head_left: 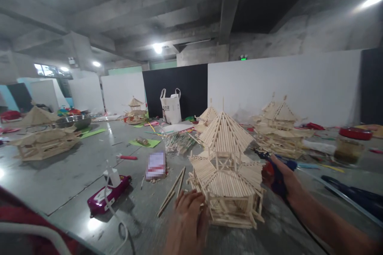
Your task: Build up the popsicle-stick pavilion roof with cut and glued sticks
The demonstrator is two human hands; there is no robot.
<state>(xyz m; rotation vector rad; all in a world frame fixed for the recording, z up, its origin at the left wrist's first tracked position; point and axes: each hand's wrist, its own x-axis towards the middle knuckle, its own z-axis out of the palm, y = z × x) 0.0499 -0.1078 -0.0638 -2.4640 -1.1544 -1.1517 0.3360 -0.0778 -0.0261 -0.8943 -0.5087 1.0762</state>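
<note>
A two-tier pagoda model made of wooden sticks (228, 175) stands on the grey floor in front of me. My left hand (188, 217) rests against its lower left corner, fingers curled and pressed on the base sticks. My right hand (284, 179) is at the model's right side, closed round a blue and red glue gun (273, 169) whose cord trails back toward me. Several loose sticks (173, 191) lie just left of the model.
A purple device with a white plug and cable (109, 195) sits at the left. A small packet (156, 165), a bag of sticks (176, 141), green mats, other stick models (44, 137) (277, 127), a white bag (170, 107) and a jar (348, 149) are spread around.
</note>
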